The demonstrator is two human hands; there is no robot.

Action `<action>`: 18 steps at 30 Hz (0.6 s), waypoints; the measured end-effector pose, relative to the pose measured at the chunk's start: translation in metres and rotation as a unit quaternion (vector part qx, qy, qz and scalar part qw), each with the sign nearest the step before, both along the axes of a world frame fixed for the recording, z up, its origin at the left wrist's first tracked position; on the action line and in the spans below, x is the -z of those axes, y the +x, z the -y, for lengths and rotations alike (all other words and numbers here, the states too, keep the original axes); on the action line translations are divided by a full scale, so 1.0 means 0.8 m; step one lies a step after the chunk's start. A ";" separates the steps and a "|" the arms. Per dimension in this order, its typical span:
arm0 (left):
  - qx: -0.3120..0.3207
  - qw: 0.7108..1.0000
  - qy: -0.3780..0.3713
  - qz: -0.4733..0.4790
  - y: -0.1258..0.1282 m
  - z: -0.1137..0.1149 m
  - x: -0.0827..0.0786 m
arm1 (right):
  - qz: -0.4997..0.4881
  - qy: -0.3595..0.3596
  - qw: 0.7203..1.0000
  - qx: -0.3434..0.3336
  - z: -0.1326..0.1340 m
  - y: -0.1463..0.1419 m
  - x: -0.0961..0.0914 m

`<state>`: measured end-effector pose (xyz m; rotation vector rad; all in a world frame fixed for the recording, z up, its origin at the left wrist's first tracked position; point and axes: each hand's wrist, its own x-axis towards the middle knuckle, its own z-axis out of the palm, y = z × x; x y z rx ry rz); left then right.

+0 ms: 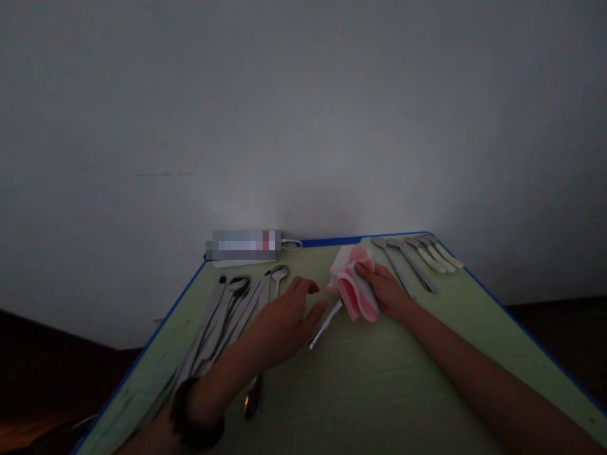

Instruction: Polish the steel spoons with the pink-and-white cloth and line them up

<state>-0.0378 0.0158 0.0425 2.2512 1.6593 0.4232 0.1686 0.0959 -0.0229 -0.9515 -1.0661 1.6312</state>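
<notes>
A pink-and-white cloth (pixel 355 287) is gripped in my right hand (pixel 387 292), bunched between thumb and fingers. From under it a shiny metal cutlery handle (pixel 325 326) juts down to the left; its other end is hidden in the cloth, so its kind does not show. My left hand (pixel 289 323) hovers just left of that handle, fingers apart and bent, holding nothing. Beneath and beyond my left forearm lies a loose pile of metal cutlery (pixel 220 322), with spoon bowls (pixel 239 285) at its far end.
On the far right of the green table (pixel 379 392) lie two metal spoons (pixel 411 264) and several white-handled pieces of cutlery (pixel 432 256). A blurred-out device (pixel 244 245) with a white cable (pixel 293 242) sits at the back left. A grey wall (pixel 322 126) stands behind the blue table edge.
</notes>
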 end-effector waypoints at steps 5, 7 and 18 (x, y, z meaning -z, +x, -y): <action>0.036 0.989 -0.107 0.096 0.016 0.025 -0.002 | -0.034 -0.011 0.999 0.011 0.002 -0.003 -0.005; 0.063 0.985 -0.117 0.110 0.023 0.029 0.005 | -0.043 -0.011 0.999 0.010 0.002 -0.004 -0.005; -0.006 0.975 -0.106 0.195 0.031 0.014 0.045 | 0.004 0.045 0.999 -0.024 0.001 0.000 0.002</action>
